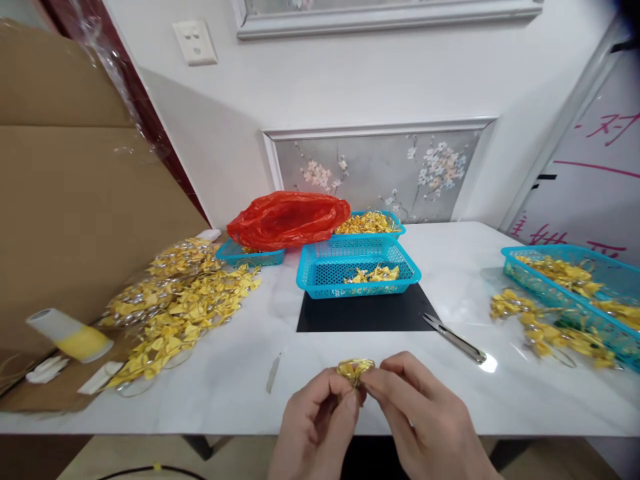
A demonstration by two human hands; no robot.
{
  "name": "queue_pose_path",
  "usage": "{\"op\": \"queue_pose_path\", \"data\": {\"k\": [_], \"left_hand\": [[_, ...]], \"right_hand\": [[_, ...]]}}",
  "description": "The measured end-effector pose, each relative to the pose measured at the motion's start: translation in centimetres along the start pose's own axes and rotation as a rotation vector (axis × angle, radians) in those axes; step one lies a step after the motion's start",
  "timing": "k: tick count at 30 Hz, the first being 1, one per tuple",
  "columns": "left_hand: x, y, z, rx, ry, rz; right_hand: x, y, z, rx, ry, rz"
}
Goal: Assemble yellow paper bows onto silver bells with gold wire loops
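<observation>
Close to the table's front edge, a small golden-yellow ribbon bow (355,368) is pinched between my two hands. My left hand (320,420) grips its lower part between thumb and index finger. From the other side, the fingertips of my right hand (425,410) close on the bow just under its loops. The bow's lower end is hidden behind my fingers. Beyond the hands, a blue plastic basket (357,290) with a few yellow bows stands on a black mat (365,317). Metal thread snips (455,338) lie by the mat's right corner.
Yellow bows with silvery beads (195,307) are heaped at left beside a cone of yellow thread (75,339) and a cardboard box (90,200). A red plastic bag (287,220) covers part of a back basket. Another blue basket (550,248) stands at right near loose bows (545,330).
</observation>
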State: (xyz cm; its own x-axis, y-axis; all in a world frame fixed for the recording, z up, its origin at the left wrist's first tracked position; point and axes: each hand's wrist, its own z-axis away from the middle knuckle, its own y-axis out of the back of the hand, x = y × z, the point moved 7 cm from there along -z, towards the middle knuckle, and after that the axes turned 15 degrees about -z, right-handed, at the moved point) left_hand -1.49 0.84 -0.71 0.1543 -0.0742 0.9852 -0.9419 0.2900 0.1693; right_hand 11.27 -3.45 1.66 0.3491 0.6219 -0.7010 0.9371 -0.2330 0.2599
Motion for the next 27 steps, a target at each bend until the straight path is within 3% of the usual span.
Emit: {"op": "queue_pose_path", "data": {"k": [8, 13, 20, 23, 27], "left_hand": [[0.4, 0.1, 0.1, -0.004, 0.019, -0.003], [0.6, -0.4, -0.1, -0.030, 0.029, 0.115], [-1.0, -0.6, -0.3, -0.053, -0.048, -0.011], [-0.9, -0.4, -0.2, -0.005, -0.072, -0.048], [-0.3, -0.2, -0.3, 0.051, -0.041, 0.059]], "right_hand": [[-1.9, 0.5, -0.3, -0.033, 0.181, 0.381], [-1.5, 0.5, -0.8, -0.086, 0.148, 0.296], [-0.3, 0.0, -0.1, 0.036, 0.108, 0.099], [-0.5, -0.1, 0.0, 0.034, 0.138, 0.154], [-1.5, 0.0, -0.3, -0.031, 0.206, 0.335]]}}
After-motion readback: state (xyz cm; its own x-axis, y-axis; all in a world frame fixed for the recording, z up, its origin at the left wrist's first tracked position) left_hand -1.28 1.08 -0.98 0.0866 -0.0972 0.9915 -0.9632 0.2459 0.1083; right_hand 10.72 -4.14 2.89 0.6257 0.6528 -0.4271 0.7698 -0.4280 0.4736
